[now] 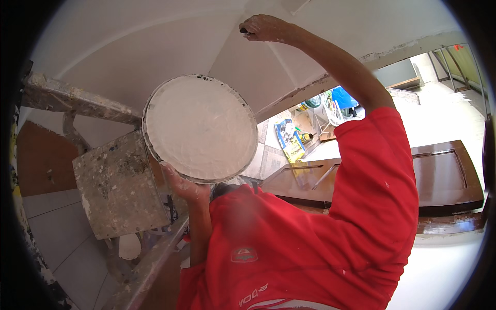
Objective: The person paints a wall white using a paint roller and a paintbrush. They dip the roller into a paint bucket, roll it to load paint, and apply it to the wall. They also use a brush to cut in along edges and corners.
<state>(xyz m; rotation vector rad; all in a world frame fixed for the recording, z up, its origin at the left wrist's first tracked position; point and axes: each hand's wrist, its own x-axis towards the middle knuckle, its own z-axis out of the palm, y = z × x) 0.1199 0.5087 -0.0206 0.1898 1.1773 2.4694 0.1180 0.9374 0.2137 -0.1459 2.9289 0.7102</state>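
My left hand [188, 186] is at the lower rim of a large round pan or lid [199, 128], holding it up in front of my chest. Smooth white paste, probably putty, covers its face, and dark specks show along the rim. My right hand [263, 28] is raised high at the far end of my outstretched arm, near a white wall or ceiling surface [174, 46]. Its fingers are closed around a small dark object [243, 30], perhaps a tool handle; the rest of it is hidden. White smears mark both hands.
A paste-splattered board [122, 186] and a crusted beam [81, 95] lie to the left, above floor tiles [62, 221]. A brown panelled wooden door [445, 174] lies at right. Beyond the opening are a yellow-and-blue bag [290, 141], a yellow bottle [306, 137] and a blue item [344, 97].
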